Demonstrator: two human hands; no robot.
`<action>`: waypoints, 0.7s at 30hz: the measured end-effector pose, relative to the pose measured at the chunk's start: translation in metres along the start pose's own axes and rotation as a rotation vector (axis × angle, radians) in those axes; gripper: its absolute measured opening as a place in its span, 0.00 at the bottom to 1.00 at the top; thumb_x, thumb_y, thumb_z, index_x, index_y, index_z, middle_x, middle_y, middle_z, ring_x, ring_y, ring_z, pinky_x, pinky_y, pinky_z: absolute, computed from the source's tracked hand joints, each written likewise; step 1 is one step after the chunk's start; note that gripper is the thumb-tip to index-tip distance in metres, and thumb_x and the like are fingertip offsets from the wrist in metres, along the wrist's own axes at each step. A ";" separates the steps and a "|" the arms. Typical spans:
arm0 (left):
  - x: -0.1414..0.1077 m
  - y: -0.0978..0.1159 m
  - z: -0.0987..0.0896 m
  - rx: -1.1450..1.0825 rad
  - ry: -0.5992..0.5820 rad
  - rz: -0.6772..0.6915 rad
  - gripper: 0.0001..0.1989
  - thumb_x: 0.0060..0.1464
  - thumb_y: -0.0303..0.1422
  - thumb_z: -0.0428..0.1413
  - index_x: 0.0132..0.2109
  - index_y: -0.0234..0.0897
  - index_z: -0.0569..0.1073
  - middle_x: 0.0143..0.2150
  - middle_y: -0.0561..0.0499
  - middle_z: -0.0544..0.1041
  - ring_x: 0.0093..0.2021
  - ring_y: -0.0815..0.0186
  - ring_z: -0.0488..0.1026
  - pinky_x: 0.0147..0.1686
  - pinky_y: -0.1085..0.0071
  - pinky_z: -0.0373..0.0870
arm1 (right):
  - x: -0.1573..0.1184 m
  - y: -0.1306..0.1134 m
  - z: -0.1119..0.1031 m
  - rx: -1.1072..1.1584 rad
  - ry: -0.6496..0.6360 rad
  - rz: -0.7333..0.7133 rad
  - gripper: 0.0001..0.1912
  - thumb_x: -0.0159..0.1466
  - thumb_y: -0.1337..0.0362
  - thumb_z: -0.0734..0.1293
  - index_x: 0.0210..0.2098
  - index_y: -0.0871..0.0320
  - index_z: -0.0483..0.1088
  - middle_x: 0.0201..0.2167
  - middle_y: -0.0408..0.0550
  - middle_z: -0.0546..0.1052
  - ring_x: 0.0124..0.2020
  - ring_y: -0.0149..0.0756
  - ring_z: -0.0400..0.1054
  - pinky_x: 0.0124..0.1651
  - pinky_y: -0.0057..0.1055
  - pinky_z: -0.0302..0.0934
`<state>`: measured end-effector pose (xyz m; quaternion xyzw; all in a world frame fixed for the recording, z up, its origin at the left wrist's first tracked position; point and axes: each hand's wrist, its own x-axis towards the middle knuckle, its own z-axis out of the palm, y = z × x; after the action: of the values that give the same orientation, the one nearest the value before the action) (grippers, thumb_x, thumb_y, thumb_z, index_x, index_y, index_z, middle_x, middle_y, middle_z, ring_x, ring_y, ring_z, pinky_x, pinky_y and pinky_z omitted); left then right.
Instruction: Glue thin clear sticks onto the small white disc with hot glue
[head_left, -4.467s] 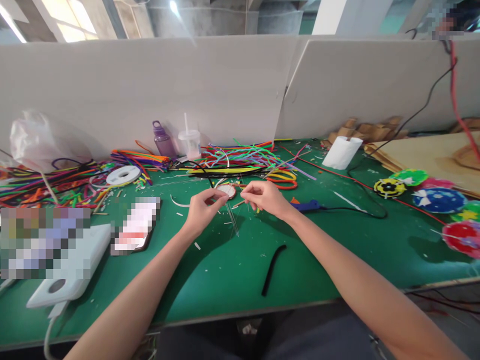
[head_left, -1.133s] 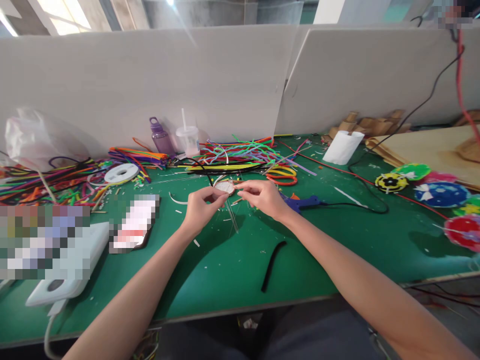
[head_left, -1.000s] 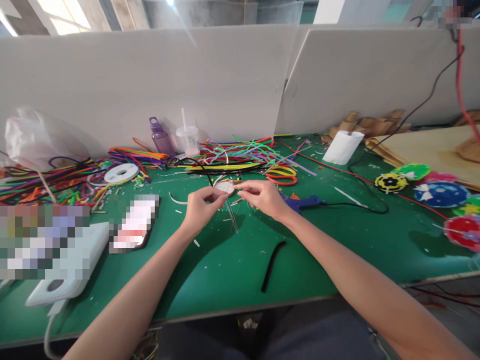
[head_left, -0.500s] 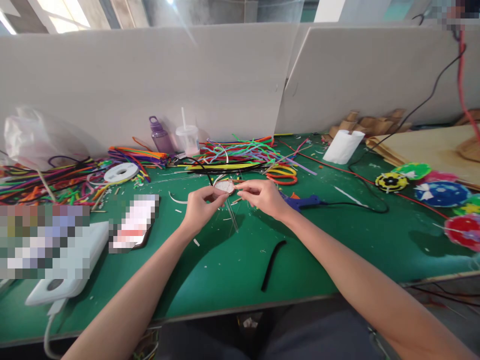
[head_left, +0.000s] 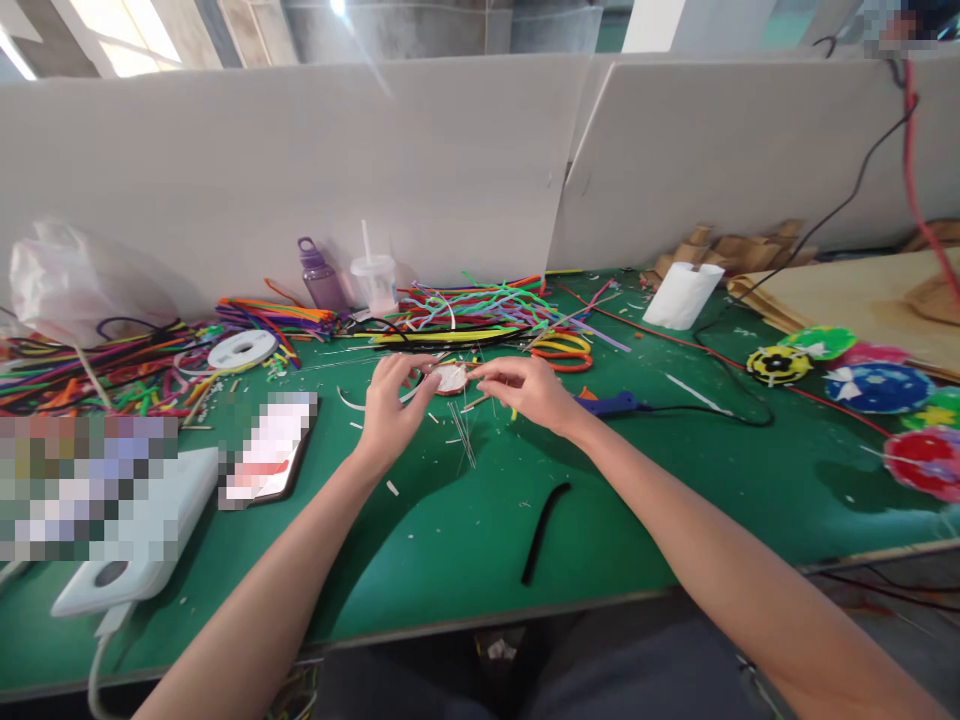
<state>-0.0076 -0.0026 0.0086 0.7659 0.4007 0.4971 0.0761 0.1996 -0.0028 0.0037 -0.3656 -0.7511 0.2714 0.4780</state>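
A small round whitish disc [head_left: 451, 378] with a reddish-brown rim is between my two hands, above the green table. My right hand [head_left: 525, 392] is closed in a pinch at the disc's right edge; a thin brownish strip shows by its fingertips. To the left, my left hand [head_left: 396, 405] has its thumb and fingers apart, with the thumb tip close to the disc's edge. Below the disc lie several thin wires [head_left: 463, 440]. Partly behind my right hand is a blue glue gun [head_left: 616, 402] with a black cord.
Pipe cleaners [head_left: 487, 305] are heaped at the back. On the left are a white tape roll [head_left: 241, 348], a phone [head_left: 271, 450] and a power bank [head_left: 150, 530]. A black pipe cleaner [head_left: 546, 533] lies in front. Colourful round pieces [head_left: 877, 388] and a white paper roll [head_left: 684, 296] sit right.
My left hand has let go of the disc and its fingers have spread, moving slightly left. More of the disc shows. My right hand stays pinched at its edge.
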 end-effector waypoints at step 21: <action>-0.007 0.011 0.011 -0.568 -0.185 -0.357 0.11 0.52 0.38 0.58 0.31 0.33 0.76 0.24 0.51 0.75 0.25 0.69 0.70 0.28 0.73 0.66 | -0.004 -0.007 0.014 0.082 0.094 0.082 0.09 0.60 0.61 0.65 0.30 0.59 0.74 0.28 0.48 0.77 0.31 0.35 0.71 0.34 0.30 0.65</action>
<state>0.0057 -0.0114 0.0042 0.6739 0.3654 0.4960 0.4079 0.1853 -0.0110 0.0014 -0.3886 -0.7005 0.3036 0.5158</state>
